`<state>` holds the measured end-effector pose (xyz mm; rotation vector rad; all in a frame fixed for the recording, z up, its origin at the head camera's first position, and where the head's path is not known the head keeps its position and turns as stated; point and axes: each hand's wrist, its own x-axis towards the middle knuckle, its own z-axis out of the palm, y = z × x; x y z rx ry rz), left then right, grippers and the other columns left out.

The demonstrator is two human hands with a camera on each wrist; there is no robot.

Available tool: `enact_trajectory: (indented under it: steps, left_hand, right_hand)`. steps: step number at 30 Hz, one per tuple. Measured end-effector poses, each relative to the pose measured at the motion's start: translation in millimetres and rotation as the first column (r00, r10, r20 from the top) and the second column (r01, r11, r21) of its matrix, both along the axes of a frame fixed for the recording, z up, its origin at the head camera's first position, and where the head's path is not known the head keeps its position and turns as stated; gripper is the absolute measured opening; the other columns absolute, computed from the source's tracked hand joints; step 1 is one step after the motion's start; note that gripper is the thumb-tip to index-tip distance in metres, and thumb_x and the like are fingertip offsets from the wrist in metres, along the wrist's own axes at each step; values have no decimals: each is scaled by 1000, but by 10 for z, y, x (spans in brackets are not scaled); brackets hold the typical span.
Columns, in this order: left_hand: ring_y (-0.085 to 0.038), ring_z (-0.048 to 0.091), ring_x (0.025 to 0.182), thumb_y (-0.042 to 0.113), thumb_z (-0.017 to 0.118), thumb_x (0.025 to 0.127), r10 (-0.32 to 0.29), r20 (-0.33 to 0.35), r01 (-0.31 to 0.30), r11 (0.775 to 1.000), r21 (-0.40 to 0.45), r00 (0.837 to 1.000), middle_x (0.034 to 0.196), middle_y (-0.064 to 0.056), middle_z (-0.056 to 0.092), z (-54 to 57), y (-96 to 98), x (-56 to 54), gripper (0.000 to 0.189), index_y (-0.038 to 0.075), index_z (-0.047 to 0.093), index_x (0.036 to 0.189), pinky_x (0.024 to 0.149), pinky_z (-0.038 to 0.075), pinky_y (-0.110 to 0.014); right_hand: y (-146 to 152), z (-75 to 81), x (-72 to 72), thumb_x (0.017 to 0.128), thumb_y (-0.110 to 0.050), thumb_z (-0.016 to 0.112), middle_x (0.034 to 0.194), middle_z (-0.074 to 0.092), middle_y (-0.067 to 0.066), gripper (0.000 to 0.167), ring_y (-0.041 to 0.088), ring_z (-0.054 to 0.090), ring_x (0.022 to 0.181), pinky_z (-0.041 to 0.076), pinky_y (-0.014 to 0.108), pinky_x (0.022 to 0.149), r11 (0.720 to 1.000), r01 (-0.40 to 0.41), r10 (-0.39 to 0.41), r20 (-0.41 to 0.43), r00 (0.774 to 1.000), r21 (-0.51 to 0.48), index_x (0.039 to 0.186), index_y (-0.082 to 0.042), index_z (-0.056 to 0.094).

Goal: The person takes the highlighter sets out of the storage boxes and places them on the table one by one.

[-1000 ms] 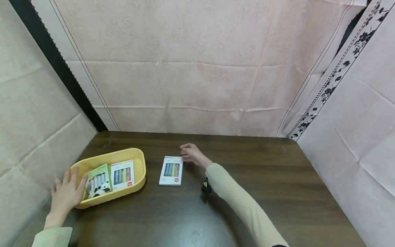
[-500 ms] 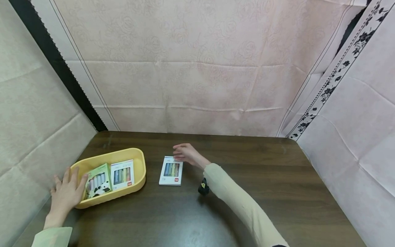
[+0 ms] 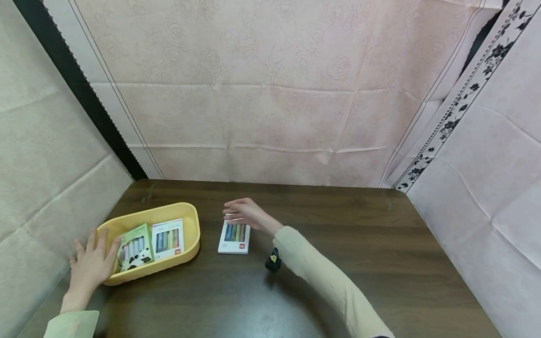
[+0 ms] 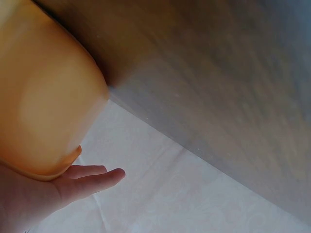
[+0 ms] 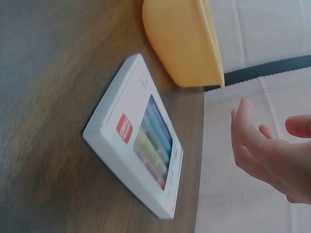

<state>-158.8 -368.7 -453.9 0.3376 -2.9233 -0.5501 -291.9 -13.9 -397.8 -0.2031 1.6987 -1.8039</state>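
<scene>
Head view shows a brown table [image 3: 363, 244] with a yellow basket [image 3: 171, 263] resting on it toward eight o'clock, and a white box [image 3: 235, 245] lying flat just beside the basket, at its three o'clock. Coloured sticks show through the box's window, and a red label sits near its six o'clock edge. The right hand [image 3: 249, 214] hovers over the box's twelve o'clock end, hiding part of it; its fingers are loosely extended and hold nothing, and the right wrist view shows the thumb set wide of them, with a gap between hand and box. The left hand [image 3: 90, 265] rests at the basket's nine o'clock end, fingers straight and spread wide against the rim. Inside the basket, a green box [image 3: 135, 248] with a panda picture leans toward eight o'clock, next to a second white box [image 3: 168, 239] on its two o'clock side, also windowed over coloured sticks. A dark device [image 3: 273, 261] with a yellow mark hangs by the right sleeve [image 3: 325, 274], and pale patterned cloth [image 3: 270, 103] stands beyond the table at twelve o'clock.
</scene>
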Motion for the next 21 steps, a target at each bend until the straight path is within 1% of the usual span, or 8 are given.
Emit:
enact_trajectory:
  steps: [3,11,21]
  left_hand:
    - [-66,-9,118,47,16,95,-1,-1,1,1000,-1,1000,142,-34,-1,-2,-3,2,68,-2,7,141,84,8,-78]
    - [-66,-6,119,48,15,94,10,9,-10,1000,-4,1000,142,-35,0,13,17,-3,69,-2,7,140,84,8,-78]
    - [-66,-5,119,48,16,94,5,3,-5,1000,-5,1000,142,-35,1,11,10,-5,69,-2,7,140,83,9,-78]
  right_hand:
    - [-36,10,29,96,-10,37,128,48,25,36,36,50,116,44,41,93,1000,-23,23,-27,999,-1,128,5,43]
    - [-98,22,79,96,-12,37,125,52,24,36,36,51,115,47,39,89,997,-61,59,-52,997,-40,126,5,44]
    - [-232,65,176,96,-11,37,124,53,23,34,31,56,110,49,36,87,992,-107,104,-51,993,-60,124,4,48]
